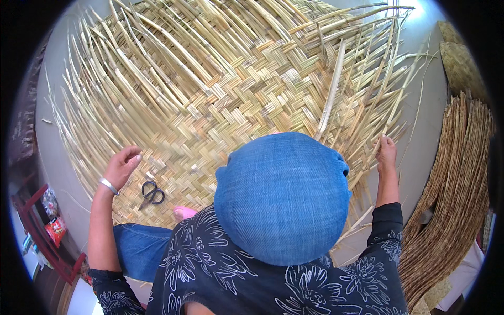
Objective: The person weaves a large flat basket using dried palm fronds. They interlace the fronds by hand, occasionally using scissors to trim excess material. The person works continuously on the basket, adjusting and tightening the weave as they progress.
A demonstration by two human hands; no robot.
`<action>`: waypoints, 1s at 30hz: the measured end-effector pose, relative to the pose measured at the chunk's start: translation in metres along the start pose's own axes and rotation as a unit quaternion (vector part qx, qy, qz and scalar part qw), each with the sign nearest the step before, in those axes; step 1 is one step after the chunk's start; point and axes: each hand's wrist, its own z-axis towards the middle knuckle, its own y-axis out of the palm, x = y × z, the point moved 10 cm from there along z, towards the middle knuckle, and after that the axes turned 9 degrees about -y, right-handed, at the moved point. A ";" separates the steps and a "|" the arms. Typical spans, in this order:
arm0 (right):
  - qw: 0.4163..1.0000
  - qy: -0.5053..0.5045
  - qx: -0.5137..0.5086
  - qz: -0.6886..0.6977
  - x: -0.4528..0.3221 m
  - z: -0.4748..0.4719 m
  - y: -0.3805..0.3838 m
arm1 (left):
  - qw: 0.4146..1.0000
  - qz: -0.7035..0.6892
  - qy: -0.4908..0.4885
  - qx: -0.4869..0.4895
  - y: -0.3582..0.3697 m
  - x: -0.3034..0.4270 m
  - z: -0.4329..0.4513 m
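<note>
A large woven mat of split reed (236, 114) spreads before me in a herringbone pattern, with long unwoven strips fanning out at its far and side edges. My right hand (386, 151) pinches a thin reed strip (395, 106) at the mat's right edge; the strip runs upward from the fingers. Over the left part of the weave hovers my left hand (122, 167), fingers loosely bent and nothing seen in them. Black-handled scissors (151, 195) lie on the mat, to the right of that wrist. My denim-covered knee (281, 197) hides the middle of the near weave.
A thick bundle of brown stalks (453, 189) lies along the right side, with folded woven matting (462, 67) behind it. A loose pale split reed (332, 90) rests across the mat. At the left stand a dark red wooden frame (43, 240) and a red packet (56, 230).
</note>
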 end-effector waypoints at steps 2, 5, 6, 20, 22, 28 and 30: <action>0.999 -0.042 -0.029 -0.007 -0.011 -0.005 0.018 | 1.000 -0.007 0.000 -0.002 0.001 0.000 -0.001; 0.995 -0.101 -0.015 -0.006 -0.056 -0.008 0.038 | 1.000 0.013 -0.019 0.002 0.003 -0.003 -0.002; 0.992 -0.128 -0.007 0.004 -0.081 -0.008 0.046 | 0.999 0.030 -0.024 0.014 0.003 -0.002 -0.002; 0.820 -0.349 -0.264 0.370 -0.458 -0.084 0.324 | 0.952 0.042 0.175 0.246 -0.035 0.115 -0.049; 0.786 -0.319 -0.386 0.363 -0.439 -0.137 0.395 | 0.907 0.033 0.241 0.343 -0.054 0.133 -0.075; 0.780 -0.143 -0.521 0.316 -0.316 -0.258 0.501 | 0.796 -0.006 0.360 0.486 -0.079 0.146 -0.134; 0.794 -0.123 -0.549 0.231 -0.274 -0.281 0.508 | 0.800 0.058 0.347 0.486 -0.070 0.147 -0.136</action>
